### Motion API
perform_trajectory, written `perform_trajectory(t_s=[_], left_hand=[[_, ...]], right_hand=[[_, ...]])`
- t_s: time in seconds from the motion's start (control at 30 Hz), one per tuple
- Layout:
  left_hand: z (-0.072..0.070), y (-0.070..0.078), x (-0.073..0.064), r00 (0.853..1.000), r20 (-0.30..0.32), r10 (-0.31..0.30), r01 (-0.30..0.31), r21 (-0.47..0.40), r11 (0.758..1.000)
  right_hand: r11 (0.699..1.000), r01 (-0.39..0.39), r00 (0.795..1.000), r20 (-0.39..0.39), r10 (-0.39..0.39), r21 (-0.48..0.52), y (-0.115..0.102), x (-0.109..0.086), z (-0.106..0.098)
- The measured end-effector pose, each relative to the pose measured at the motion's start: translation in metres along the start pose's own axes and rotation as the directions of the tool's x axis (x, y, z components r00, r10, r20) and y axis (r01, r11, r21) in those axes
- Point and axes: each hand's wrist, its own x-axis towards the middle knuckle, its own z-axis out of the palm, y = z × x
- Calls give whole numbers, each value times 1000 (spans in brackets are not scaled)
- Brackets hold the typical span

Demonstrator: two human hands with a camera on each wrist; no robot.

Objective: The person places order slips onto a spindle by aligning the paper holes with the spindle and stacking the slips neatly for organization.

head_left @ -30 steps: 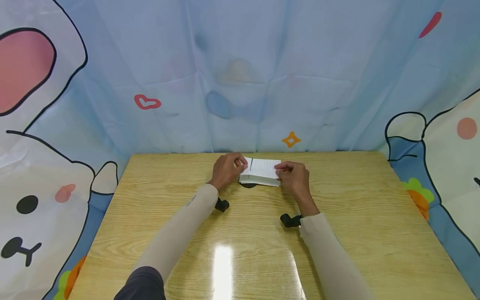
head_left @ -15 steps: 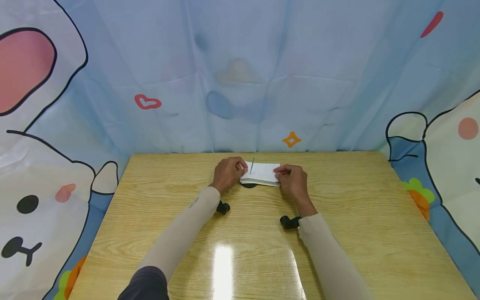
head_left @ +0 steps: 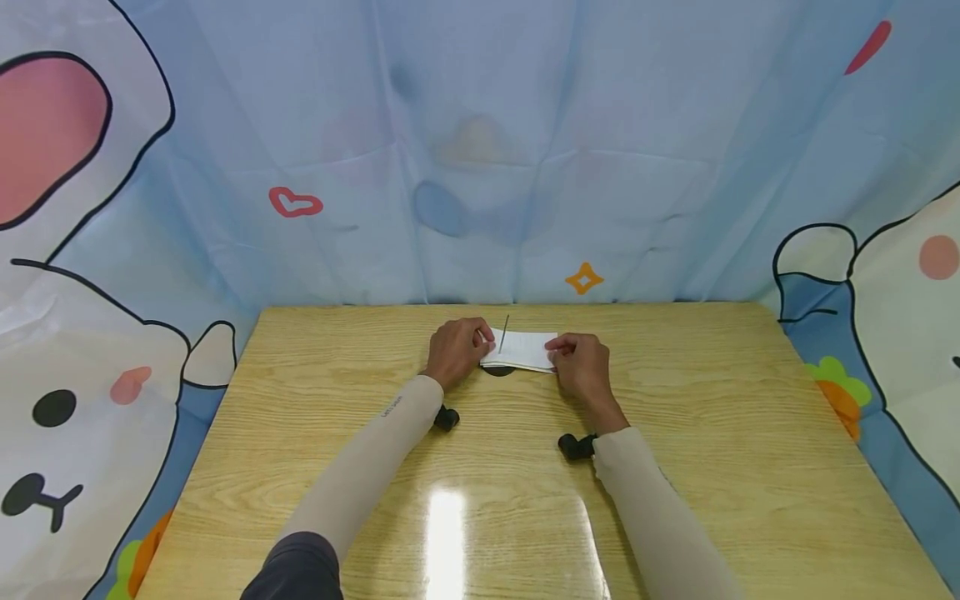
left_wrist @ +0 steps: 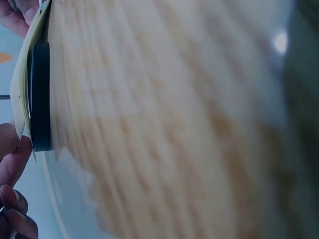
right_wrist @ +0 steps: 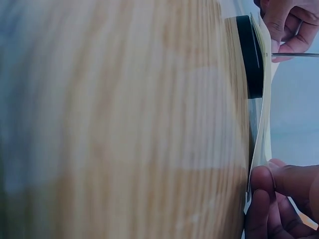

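Note:
White lined paper slips (head_left: pixel 527 348) lie stacked on a bill spike. Its thin metal rod (head_left: pixel 506 329) stands up through the paper near the left end, and its round black base (head_left: pixel 498 372) shows under the front edge. My left hand (head_left: pixel 456 350) pinches the left end of the top slip between thumb and fingers. At the right end, my right hand (head_left: pixel 583 367) pinches the paper in the same way. From the right wrist, the slip (right_wrist: pixel 265 119) looks slightly bowed, sitting close over the black base (right_wrist: pixel 250 57).
The spike stands near the back edge of a wood-grain table (head_left: pixel 675 400). Behind it hangs a blue cartoon curtain (head_left: pixel 480 167). Black wrist cameras (head_left: pixel 576 447) sit under both wrists, and glare lies on the table front.
Both hands have lowered the top slip down the rod. More of the rod now sticks up above the paper, and the gap to the slips beneath has narrowed.

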Motion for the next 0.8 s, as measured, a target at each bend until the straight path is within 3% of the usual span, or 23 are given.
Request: perform_trajectory(t_s=[0.37, 0.8], left_hand=[[-1, 8, -2, 997, 10, 74, -74, 144, 987], [0, 5, -4, 998, 53, -25, 22, 52, 998]], right_hand=[[993, 45, 999, -16, -47, -107, -5, -3, 1], [978, 119, 991, -38, -127, -170, -3, -7, 0]])
